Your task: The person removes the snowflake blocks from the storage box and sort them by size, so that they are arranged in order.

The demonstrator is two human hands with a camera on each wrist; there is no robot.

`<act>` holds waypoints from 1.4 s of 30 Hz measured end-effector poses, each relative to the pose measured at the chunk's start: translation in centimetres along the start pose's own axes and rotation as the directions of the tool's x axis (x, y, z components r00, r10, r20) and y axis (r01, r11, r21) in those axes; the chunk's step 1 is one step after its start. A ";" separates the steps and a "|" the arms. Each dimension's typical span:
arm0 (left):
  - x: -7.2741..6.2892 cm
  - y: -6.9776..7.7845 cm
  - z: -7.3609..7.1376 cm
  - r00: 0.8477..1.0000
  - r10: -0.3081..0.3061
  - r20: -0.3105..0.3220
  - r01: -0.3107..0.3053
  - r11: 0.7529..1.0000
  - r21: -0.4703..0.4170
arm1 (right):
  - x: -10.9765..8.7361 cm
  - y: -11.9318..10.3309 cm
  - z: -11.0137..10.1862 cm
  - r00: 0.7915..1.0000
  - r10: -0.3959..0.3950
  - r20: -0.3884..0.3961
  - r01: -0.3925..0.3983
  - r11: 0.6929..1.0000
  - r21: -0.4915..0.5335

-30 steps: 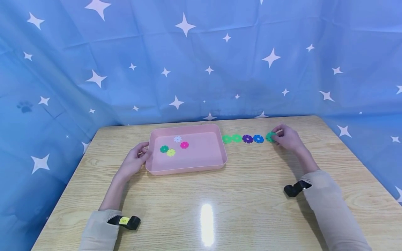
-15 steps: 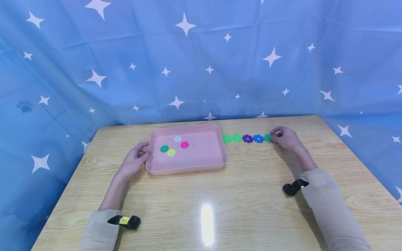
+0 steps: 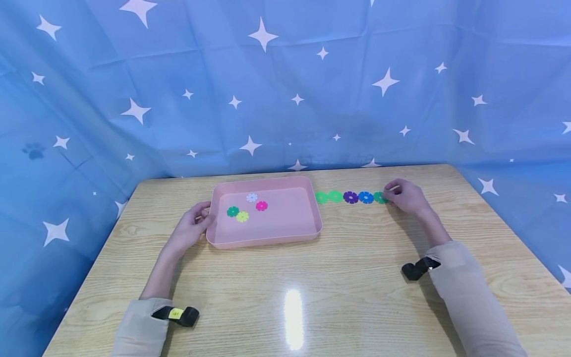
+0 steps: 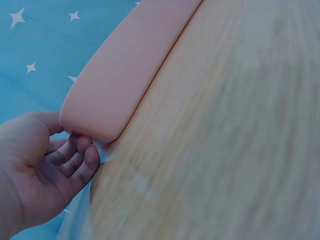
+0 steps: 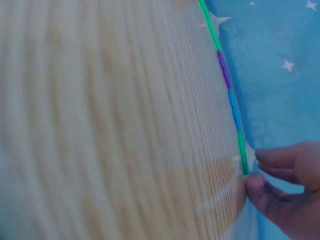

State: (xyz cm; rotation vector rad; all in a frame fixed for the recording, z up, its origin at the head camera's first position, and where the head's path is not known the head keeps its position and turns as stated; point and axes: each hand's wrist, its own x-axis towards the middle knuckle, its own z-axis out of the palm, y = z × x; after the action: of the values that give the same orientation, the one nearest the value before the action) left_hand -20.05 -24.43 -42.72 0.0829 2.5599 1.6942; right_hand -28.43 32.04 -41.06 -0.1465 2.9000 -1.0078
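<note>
My left hand (image 3: 189,229) holds the left wall of a pink tray (image 3: 267,243), thumb at the rim and fingers curled against its outside, as the left wrist view (image 4: 55,165) also shows. In the tray lie white (image 3: 252,198), pink (image 3: 261,206), green (image 3: 233,211) and yellow (image 3: 243,216) notched flower discs. My right hand (image 3: 407,197) pinches the edge of a dark green flower disc (image 3: 379,198) at the right end of a row. Leftward in that row are a blue disc (image 3: 366,197), a purple one (image 3: 350,197) and two light green ones (image 3: 335,196).
The wooden table (image 3: 250,292) runs back to a blue curtain with white stars (image 3: 312,124). The row of discs starts right beside the tray's right wall, near the table's back edge. Each sleeve carries a black wrist camera (image 3: 415,270).
My right hand has moved slightly left, bringing the dark green disc from a small gap away up against the blue one. The left hand and tray have stayed put.
</note>
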 end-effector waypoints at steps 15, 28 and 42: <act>0.5 -0.3 0.0 1.000 0.007 -0.005 -0.007 1.000 0.022 | 0.4 -3.9 1.5 0.991 -0.107 -0.085 0.113 0.992 0.064; 0.4 -0.4 0.0 1.000 0.005 -0.003 -0.005 1.000 0.023 | 1.3 -9.1 4.5 0.979 -0.203 -0.034 0.205 0.974 0.101; 0.4 -0.5 0.0 1.000 0.018 0.003 -0.018 1.000 0.010 | 1.8 -15.3 7.6 0.941 -0.337 0.034 0.329 0.932 0.155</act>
State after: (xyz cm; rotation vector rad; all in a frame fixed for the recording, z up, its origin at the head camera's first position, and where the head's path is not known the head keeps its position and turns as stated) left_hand -20.42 -24.64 -43.18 0.1094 2.5730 1.6865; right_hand -28.44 15.23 -37.62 -0.6679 2.7891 -1.2356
